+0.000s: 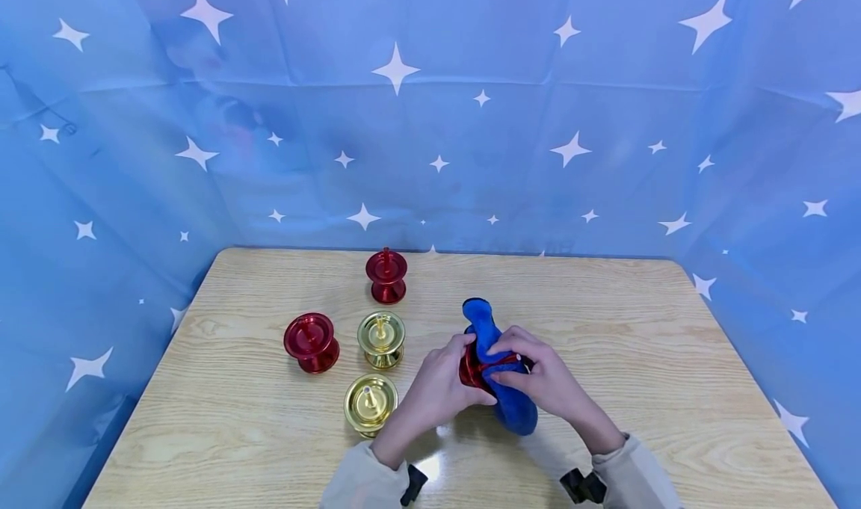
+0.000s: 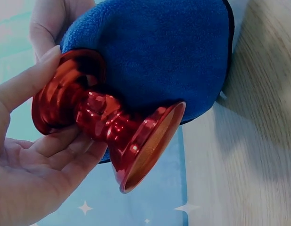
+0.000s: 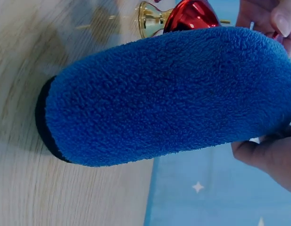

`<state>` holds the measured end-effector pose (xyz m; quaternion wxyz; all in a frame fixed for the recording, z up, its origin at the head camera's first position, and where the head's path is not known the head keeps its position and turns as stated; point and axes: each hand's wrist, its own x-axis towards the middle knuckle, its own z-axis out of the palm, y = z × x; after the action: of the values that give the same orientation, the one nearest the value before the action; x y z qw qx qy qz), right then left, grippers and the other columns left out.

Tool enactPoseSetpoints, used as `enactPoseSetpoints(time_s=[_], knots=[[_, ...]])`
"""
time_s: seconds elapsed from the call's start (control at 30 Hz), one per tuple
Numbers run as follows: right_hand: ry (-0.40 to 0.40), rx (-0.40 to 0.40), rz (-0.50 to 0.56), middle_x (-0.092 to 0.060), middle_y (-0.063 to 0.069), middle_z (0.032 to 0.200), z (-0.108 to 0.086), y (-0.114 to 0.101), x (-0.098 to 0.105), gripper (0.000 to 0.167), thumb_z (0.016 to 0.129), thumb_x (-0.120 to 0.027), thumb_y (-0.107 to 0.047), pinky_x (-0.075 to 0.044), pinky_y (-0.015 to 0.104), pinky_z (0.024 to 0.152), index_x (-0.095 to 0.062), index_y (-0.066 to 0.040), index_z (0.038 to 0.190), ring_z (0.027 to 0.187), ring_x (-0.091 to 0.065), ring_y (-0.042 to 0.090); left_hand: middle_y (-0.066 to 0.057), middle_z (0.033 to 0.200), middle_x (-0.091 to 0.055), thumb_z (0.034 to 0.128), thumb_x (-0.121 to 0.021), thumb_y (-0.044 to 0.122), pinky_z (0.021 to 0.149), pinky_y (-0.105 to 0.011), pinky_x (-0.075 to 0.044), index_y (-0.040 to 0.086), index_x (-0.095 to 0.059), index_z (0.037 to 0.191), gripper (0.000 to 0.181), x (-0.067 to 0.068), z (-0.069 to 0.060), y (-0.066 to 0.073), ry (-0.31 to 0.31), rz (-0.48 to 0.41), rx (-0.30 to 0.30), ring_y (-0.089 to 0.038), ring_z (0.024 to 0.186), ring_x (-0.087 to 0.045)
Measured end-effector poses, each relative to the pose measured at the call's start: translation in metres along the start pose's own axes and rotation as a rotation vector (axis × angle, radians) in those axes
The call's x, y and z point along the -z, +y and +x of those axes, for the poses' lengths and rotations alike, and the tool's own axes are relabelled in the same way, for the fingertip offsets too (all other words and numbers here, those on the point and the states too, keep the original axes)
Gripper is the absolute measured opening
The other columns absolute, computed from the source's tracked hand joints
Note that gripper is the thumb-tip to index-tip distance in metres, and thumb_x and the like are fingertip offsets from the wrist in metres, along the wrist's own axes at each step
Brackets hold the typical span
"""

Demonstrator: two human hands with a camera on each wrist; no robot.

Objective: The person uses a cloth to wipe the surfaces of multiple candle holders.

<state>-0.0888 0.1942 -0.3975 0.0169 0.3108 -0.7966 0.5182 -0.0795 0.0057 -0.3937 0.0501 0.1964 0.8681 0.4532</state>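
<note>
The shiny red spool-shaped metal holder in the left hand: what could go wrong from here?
The red holder might slip from the left hand if the plush blue cloth pulls on its smooth-looking surface. The left wrist is close beside the round gold metal holder nearest the person, so a sideways move could knock it.

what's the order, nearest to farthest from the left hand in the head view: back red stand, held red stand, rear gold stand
From the left hand:
1. Held red stand, in its grip
2. Rear gold stand, to its left and farther back
3. Back red stand, behind the gold one
</note>
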Motion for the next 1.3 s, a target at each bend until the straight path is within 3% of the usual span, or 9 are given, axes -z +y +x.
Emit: enactPoseSetpoints(time_s=[0.3,0.5,0.73,0.9,1.03,1.17,1.3], knots=[[-0.039,-0.001,0.070,-0.057,0.009,0.093,0.000,0.002,0.006,0.023,0.077,-0.066,0.008,-0.045,0.028,0.072,-0.064,-0.007,0.096,0.087,-0.052,0.019,-0.013,0.111,-0.062,0.0638,-0.084,0.028,0.081,-0.032,-0.047,-0.002,-0.046,0.124,0.077,0.000,0.000,-0.002,-0.013,0.009,-0.028,-0.028,0.096,-0.058],[-0.071,-0.039,0.085,-0.056,0.008,0.093,0.000,0.000,0.013,0.021,0.079,-0.065,0.005,-0.046,0.030,0.071,-0.065,-0.007,0.096,0.087,-0.050,0.018,-0.011,0.102,-0.064,0.0645,-0.083,0.028,0.074,-0.024,-0.048,-0.004,-0.047,0.124,0.076,0.002,0.000,-0.004,-0.040,-0.040,-0.056,-0.018,0.087,-0.059],[-0.073,-0.048,0.073,-0.057,0.007,0.093,-0.001,-0.007,0.024,0.022,0.078,-0.067,0.004,-0.047,0.029,0.069,-0.067,-0.006,0.098,0.087,-0.051,0.018,-0.011,0.108,-0.062,0.0644,-0.084,0.024,0.082,-0.029,-0.046,-0.001,-0.046,0.126,0.076,0.003,0.000,-0.009,-0.063,-0.071,-0.017,-0.021,0.095,-0.057],[-0.003,-0.046,0.036,-0.057,0.007,0.094,0.000,-0.015,0.038,0.029,0.076,-0.068,0.008,-0.048,0.027,0.065,-0.066,-0.003,0.103,0.085,-0.052,0.017,-0.012,0.115,-0.060,0.0659,-0.082,0.018,0.090,-0.036,-0.043,-0.002,-0.040,0.127,0.077,0.008,-0.003,-0.013,-0.051,-0.194,0.027,-0.022,0.104,-0.056],[0.053,-0.072,0.016,-0.056,0.007,0.096,0.003,-0.022,0.041,0.033,0.076,-0.068,0.007,-0.049,0.026,0.061,-0.066,-0.002,0.108,0.083,-0.053,0.016,-0.010,0.113,-0.061,0.0670,-0.082,0.014,0.090,-0.033,-0.043,-0.001,-0.039,0.123,0.072,0.014,-0.003,-0.012,-0.029,-0.328,0.032,-0.018,0.102,-0.057],[0.022,-0.073,-0.020,-0.056,0.007,0.097,0.007,-0.024,0.031,0.034,0.078,-0.068,0.002,-0.049,0.026,0.062,-0.064,-0.003,0.111,0.081,-0.053,0.016,-0.011,0.114,-0.059,0.0687,-0.080,0.010,0.090,-0.027,-0.045,0.001,-0.041,0.123,0.067,0.018,-0.002,-0.008,-0.040,-0.449,0.005,-0.019,0.104,-0.057],[-0.053,-0.043,-0.119,-0.055,0.003,0.099,0.010,-0.022,0.021,0.036,0.078,-0.070,-0.002,-0.048,0.026,0.065,-0.063,-0.004,0.113,0.085,-0.052,0.014,-0.015,0.119,-0.054,0.0703,-0.078,0.006,0.093,-0.030,-0.042,-0.001,-0.042,0.126,0.067,0.018,-0.002,-0.005,-0.052,-0.497,0.013,-0.024,0.110,-0.053]])
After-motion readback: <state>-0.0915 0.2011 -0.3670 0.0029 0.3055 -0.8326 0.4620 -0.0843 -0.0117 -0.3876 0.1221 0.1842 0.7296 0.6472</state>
